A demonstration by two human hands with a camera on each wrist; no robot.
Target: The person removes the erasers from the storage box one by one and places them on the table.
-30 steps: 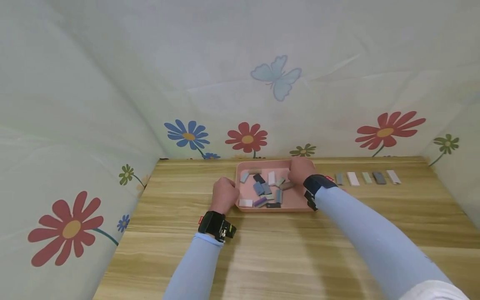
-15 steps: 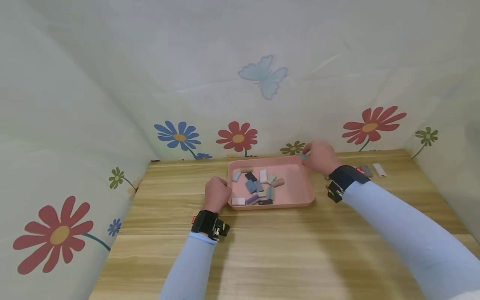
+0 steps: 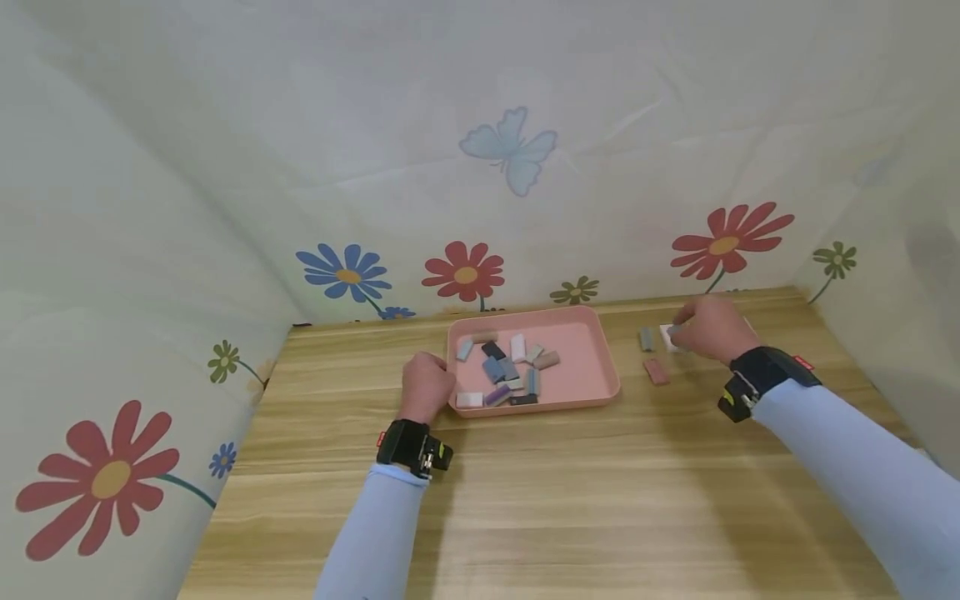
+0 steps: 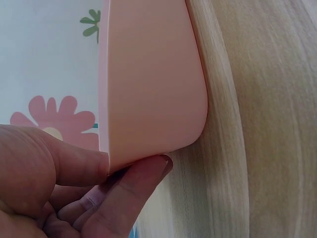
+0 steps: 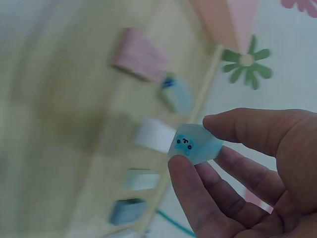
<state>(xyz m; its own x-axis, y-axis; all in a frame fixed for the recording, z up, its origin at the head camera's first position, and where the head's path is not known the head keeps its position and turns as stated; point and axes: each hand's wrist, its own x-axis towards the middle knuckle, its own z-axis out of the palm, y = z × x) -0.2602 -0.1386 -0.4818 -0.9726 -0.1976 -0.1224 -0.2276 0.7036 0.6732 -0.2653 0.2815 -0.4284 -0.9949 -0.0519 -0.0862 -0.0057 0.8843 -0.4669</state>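
Note:
At its near left end, the pink tray [image 3: 577, 367] is pinched by my left hand [image 3: 426, 385], whose thumb and finger close on the rim in the left wrist view. Inside the tray lie several small erasers in white, blue, black, brown and purple, mostly toward the left. My right hand [image 3: 716, 329] holds a pale blue eraser [image 5: 195, 144] with a little bear face between thumb and fingers. It is over a row of erasers right of the tray. A white eraser [image 3: 667, 337] shows partly beside the fingers; the hand hides others in the head view.
A grey-green eraser [image 3: 647, 338] and a pink eraser [image 3: 656, 372] lie on the wooden table [image 3: 525, 500] between the tray and my right hand. Farther along the row, the right wrist view shows a dark blue-grey eraser [image 5: 126, 211]. A flower-printed cloth wall [image 3: 375, 167] stands behind.
My right hand has left the tray with the pale blue eraser and moved right, over the row on the table. The left hand keeps its hold on the tray; the head view has shifted slightly.

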